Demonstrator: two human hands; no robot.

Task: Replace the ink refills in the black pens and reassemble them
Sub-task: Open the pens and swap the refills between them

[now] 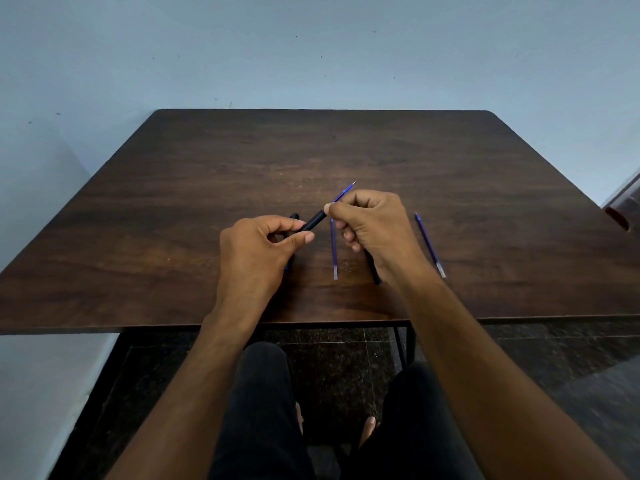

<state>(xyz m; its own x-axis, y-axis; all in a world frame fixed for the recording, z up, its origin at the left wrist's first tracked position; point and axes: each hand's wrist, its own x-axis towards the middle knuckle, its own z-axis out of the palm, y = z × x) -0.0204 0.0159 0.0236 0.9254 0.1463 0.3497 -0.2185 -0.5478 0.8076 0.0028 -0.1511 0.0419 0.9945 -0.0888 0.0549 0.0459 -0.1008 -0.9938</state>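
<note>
Black pen barrel [314, 220] gripped in curled left hand [256, 251]; right hand [370, 223] pinches blue refill [344, 191] at barrel mouth, above table's [173, 202] near edge.

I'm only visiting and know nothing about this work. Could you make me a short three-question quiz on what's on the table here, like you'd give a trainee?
1. True or false: the left hand grips a black pen barrel.
2. What does the right hand pinch at the barrel's mouth?
A. a blue ink refill
B. a pen cap
C. a spring
3. How many loose blue refills lie flat on the wooden table, clear of both hands?

Key
1. True.
2. A; its metal tip points away from the person.
3. Two: one refill between the hands, one refill right of the right hand. A further black pen part lies partly hidden under the right wrist.
</note>
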